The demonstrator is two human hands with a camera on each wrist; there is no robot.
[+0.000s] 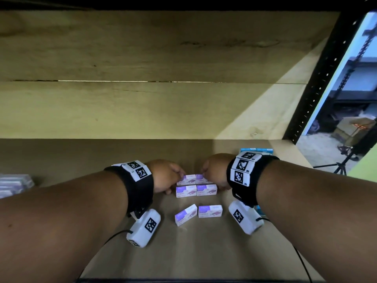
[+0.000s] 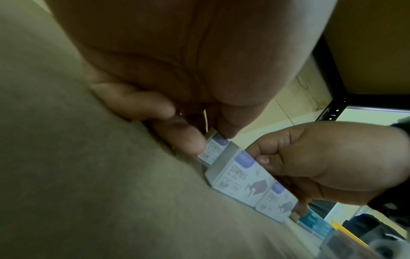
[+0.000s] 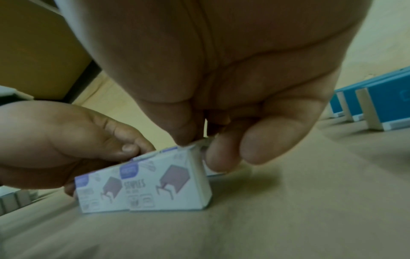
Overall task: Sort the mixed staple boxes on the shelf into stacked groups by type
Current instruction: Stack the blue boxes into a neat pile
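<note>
Purple boxes [image 1: 195, 184]: squared into one block on shelf [image 1: 204, 252]
Left hand [image 1: 166, 176]: pinching back-left box [image 1: 186, 179]
Right hand [image 1: 214, 170]: pinching back-right box [image 1: 201, 178]
Advice: press ends inward evenly, keeping edges flush

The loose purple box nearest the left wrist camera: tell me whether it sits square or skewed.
Skewed. In the head view that purple box lies flat on the shelf, angled against its straight neighbour.

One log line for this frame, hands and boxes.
left hand: pinches back-left purple box | right hand: pinches back-right purple box | loose purple boxes: untouched
</note>
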